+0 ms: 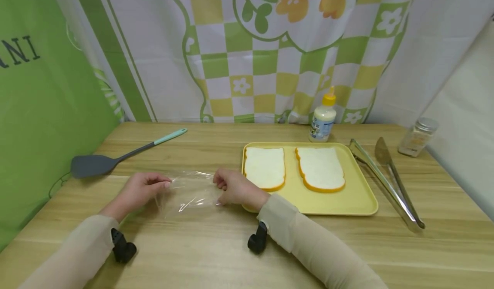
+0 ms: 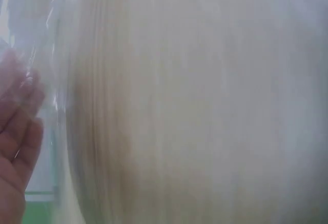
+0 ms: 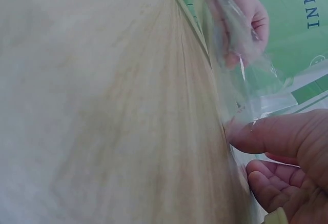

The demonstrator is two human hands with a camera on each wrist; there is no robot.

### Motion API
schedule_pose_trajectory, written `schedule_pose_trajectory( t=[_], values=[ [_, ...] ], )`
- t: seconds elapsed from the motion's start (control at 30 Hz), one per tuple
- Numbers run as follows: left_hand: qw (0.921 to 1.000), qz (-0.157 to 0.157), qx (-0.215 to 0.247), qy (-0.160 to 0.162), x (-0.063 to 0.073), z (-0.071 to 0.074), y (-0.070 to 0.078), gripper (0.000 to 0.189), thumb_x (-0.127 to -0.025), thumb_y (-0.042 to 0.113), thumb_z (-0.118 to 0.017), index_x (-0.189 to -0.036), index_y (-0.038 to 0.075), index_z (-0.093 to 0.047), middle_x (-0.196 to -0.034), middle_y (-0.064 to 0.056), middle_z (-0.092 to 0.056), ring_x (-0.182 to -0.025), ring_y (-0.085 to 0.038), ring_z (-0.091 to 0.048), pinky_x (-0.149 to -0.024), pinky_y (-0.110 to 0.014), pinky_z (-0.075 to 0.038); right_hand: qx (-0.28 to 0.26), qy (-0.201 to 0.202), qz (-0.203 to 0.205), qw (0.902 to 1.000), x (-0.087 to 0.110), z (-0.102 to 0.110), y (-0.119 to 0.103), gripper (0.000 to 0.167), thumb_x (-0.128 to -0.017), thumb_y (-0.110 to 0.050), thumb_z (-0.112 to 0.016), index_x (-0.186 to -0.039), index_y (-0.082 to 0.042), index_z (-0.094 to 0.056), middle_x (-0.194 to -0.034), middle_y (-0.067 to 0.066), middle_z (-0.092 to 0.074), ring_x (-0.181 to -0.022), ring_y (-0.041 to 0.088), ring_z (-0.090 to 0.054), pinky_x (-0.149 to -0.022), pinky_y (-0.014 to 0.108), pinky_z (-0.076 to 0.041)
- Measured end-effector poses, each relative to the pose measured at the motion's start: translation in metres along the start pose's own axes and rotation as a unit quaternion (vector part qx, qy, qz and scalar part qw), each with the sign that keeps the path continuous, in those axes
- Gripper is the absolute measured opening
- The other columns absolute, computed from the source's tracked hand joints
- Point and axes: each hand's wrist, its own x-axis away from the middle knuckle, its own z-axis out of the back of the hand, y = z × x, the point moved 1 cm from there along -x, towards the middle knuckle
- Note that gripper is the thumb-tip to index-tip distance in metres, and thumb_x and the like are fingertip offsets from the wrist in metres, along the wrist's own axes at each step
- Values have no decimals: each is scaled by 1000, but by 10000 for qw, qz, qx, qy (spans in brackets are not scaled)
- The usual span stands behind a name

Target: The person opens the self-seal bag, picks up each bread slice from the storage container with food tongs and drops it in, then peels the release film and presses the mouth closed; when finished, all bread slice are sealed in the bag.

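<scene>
A clear plastic bag (image 1: 193, 193) is stretched between the two hands, low over the front of the table. The left hand (image 1: 142, 191) pinches its left side between thumb and fingers; in the left wrist view the fingers (image 2: 23, 131) show partly through the film. At the opposite end the right hand (image 1: 239, 189) grips the film, thumb below and fingers curled above. The right wrist view shows that thumb (image 3: 266, 134) against the film, and the left hand (image 3: 241, 19) beyond it. Just behind the right hand, two toast slices (image 1: 264, 167) (image 1: 321, 169) lie on a yellow tray (image 1: 291, 201).
A grey spatula (image 1: 94, 165) with a mint handle lies at the left. Behind the tray stands a yellow-capped squeeze bottle (image 1: 322, 119). Metal tongs (image 1: 382, 179) lie right of the tray, near a glass jar (image 1: 418, 138). A patterned curtain (image 1: 254, 70) hangs behind the table.
</scene>
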Motion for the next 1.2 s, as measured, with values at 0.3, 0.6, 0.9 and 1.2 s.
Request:
schedule_pose_trajectory(
  t=[0.3,0.6,0.9,1.2],
  values=[
    [9934,109,433,1053,-3,-7,7,32,-92,29,-59,-100,-1,-69,-100,-14,-68,-81,2,-54,-70,-18,-45,-57,-29,45,10000,2,-2,-1,46,-63,5,-78,-103,-4,-58,-96,5,-58,-91,16,-52,-84,28,-43],
    [9902,-922,-60,1051,-2,-13,15,13,-89,10,-62,-89,1,-70,-89,-8,-66,-80,-5,-53,-69,-20,-46,168,15,87,9998,2,-4,0,73,-64,5,-74,-131,-7,-50,-120,10,-59,-111,19,-53,-95,31,-42],
    [9951,-682,-173,691,-4,-19,24,17,-90,9,-60,-103,1,-67,-95,-10,-67,-84,-20,-59,-69,-25,-49,385,139,143,9991,2,-1,1,77,-63,5,-74,-134,-7,-47,-133,10,-50,-109,20,-51,-96,32,-41],
    [9883,-287,-180,1490,-6,-19,28,17,-91,12,-59,-100,-1,-67,-91,-13,-67,-79,-15,-55,-66,-20,-46,497,65,164,9986,4,-2,-2,82,-66,2,-77,-139,-9,-43,-151,6,-27,-131,22,-36,-107,34,-31]
  ],
)
